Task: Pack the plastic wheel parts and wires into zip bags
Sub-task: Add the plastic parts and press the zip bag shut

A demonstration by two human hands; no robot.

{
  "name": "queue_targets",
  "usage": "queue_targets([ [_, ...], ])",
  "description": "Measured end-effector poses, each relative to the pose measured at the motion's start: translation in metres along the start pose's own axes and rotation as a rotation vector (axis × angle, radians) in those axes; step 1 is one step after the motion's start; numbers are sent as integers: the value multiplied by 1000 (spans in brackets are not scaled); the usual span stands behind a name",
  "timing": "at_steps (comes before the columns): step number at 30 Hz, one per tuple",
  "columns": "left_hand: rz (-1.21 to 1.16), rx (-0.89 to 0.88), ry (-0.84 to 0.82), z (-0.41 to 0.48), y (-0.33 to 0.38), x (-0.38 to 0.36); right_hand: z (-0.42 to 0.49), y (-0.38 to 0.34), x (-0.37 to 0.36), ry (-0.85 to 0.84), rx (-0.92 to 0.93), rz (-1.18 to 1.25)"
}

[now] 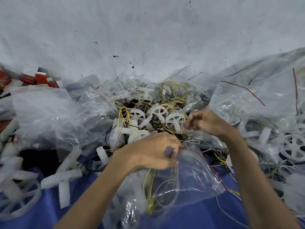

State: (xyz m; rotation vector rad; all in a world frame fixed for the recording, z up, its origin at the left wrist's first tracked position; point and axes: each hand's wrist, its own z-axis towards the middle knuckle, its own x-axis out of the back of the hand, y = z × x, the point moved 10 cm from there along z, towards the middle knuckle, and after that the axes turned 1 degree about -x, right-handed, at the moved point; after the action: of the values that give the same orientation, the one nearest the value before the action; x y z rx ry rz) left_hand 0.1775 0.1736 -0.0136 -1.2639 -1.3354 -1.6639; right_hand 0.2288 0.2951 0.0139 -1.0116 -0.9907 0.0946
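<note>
From the head view, our left hand [153,151] sits just below centre, fingers [170,152] curled tight round the mouth of a clear bag [194,172], gripping it at the red zip strip. Our right hand [206,123] is at 3 o'clock from centre, fingertips drawn together in a pinch where clear film meets a yellow wire. We cannot tell which of the two it pinches.

The bag hangs toward 5 o'clock over a blue cloth [189,217]; its lower part is crumpled, and only thin yellow strands show through it. The frame's edges blur, so the white strips at 8 o'clock and the red boxes [41,78] at 10 o'clock are hard to read.

The wheels [137,114], milky white with spokes, lie heaped at centre, just beyond both hands, tangled with yellow and black wires [175,95]. More clear bags [49,116] lie crumpled at 9 and 3 o'clock.
</note>
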Motion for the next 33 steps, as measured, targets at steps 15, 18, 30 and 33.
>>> queue_targets([
  [15, -98, 79, -113, -34, -35, 35, 6, 36, -19, -100, -152, -525],
  [18, -113, 82, -116, -41, -43, 40, -1, 56, -1, -52, -279, -638],
  [30, -135, 105, -115, -65, -53, 61, -2, 10, 18, 191, -58, 75],
  [33, -159, 112, -124, -66, -56, 61, -3, 13, 19, 297, -94, 503],
])
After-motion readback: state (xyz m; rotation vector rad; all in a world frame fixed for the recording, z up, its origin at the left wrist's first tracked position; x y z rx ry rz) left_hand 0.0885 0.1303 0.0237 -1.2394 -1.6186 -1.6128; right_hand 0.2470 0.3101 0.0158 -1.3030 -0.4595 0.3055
